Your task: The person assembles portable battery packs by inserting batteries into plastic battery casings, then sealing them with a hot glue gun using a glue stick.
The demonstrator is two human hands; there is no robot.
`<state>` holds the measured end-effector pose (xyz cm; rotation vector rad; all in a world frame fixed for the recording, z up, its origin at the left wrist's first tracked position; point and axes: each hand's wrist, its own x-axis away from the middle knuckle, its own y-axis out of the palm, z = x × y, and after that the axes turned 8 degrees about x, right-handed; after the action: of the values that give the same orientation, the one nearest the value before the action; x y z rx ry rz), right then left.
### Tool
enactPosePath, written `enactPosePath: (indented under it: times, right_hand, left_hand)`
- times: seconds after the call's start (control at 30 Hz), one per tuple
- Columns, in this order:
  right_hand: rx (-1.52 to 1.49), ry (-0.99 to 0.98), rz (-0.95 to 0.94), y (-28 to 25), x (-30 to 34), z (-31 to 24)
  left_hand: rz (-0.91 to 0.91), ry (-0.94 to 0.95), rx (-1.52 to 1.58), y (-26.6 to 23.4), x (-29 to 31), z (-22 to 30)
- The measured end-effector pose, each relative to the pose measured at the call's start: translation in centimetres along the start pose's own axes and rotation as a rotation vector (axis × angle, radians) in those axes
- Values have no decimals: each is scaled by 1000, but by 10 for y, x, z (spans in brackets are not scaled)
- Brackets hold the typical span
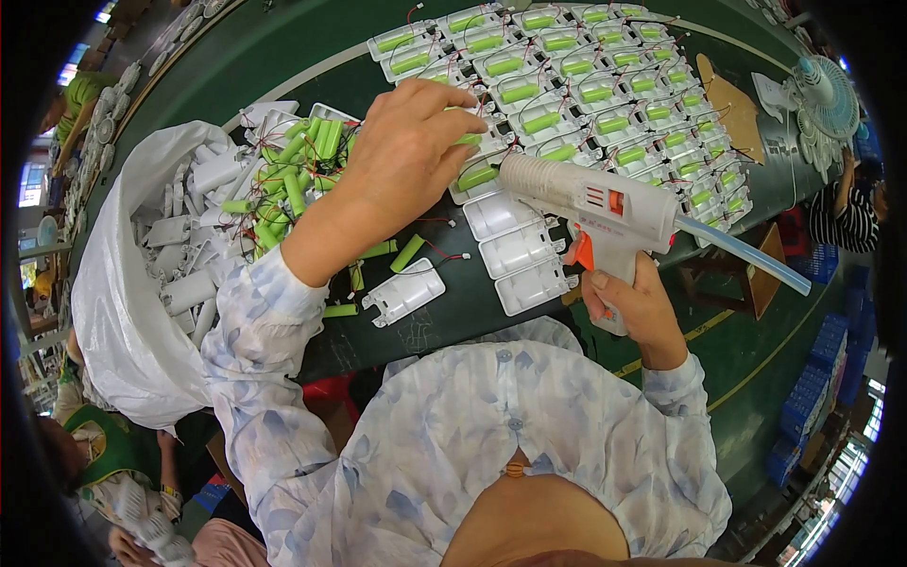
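Observation:
My right hand [635, 300] is wrapped round the handle of a white hot glue gun [614, 203] with an orange trigger. A translucent glue stick [746, 253] sticks out of its back end. The gun's front end points left, just above the white plastic housings. My left hand [408, 142] reaches over the near-left corner of the rows, thumb and fingers bent round a green battery [468, 139] at a housing. Beside it lies a housing with a green battery [478, 178] in it. Empty white housings [522, 248] lie below the gun.
Rows of housings with green batteries [595, 94] and thin wires cover the far table. Loose batteries [295, 180] are heaped left, beside a white sack [123, 283] of plastic parts. A single housing [408, 293] lies near the table edge. A fan [827, 90] stands right; other people sit around.

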<state>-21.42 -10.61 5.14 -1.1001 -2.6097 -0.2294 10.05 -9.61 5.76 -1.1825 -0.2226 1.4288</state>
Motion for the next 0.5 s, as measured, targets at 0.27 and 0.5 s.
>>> enactPosePath:
  times: [0.27, 0.5]
  right_hand:
    - [0, -35, -23, -1, 4, 9]
    - [-9, -7, -42, -4, 6, 16]
  left_hand:
    - [-76, -107, -7, -12, 17, 13]
    - [-258, -335, -93, -29, 35, 46]
